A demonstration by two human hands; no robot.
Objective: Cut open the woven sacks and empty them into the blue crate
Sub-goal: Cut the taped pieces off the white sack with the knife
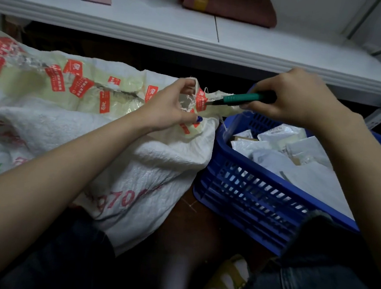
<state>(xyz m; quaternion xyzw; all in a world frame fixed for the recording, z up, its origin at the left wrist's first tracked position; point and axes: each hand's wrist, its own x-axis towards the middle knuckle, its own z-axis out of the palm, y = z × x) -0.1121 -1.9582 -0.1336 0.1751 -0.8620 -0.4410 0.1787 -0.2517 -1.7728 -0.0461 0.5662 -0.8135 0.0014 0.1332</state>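
— Where's the woven sack [151, 164]?
— Lying left of the blue crate [245, 195], up against its left wall. The left hand [167, 106] pinches its taped mouth
— And the right hand [297, 97]?
— Curled round a green-handled cutter [244, 98], blade tip against the red tape [200, 101]. White packets [275, 138] lie in the crate

The sack [137, 162] fills the left and the blue crate [249, 195] the right. Bare floor [188, 231] lies between them, near. A shelf [150, 18] overhangs the far side.
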